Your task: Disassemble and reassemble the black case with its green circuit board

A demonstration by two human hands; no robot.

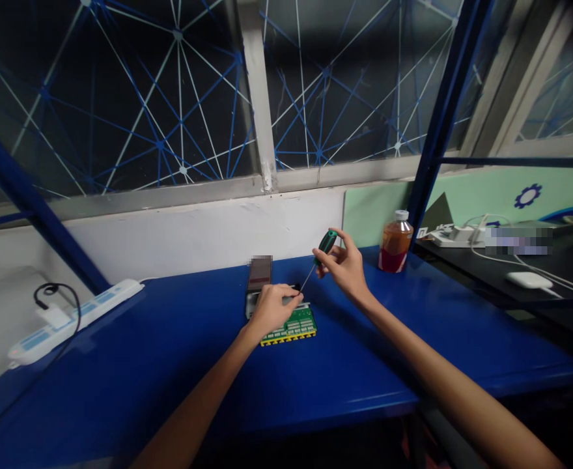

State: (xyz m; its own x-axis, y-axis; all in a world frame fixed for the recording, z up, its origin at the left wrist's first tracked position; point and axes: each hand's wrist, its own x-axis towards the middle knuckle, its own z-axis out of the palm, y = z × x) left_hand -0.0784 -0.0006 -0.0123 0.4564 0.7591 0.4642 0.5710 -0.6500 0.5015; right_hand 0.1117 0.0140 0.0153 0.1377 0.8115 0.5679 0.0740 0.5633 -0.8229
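A screwdriver (326, 242) with a green and black handle is gripped near its top by my right hand (346, 266). Its thin shaft slants down to the left, and the tip ends by the fingertips of my left hand (274, 307). Those left fingers are pinched together at the tip; what lies between them is too small to make out. Under and beside my left hand lies a green circuit board (300, 319) with a yellow toothed front edge. A dark box-like case (260, 273) stands just behind, partly covered by the hand.
The blue table (169, 365) carries a bottle (394, 242) of reddish drink at the back right. On the left lies a white power strip (79, 319) with a black cable. A black side table (482, 267) holds chargers and cables.
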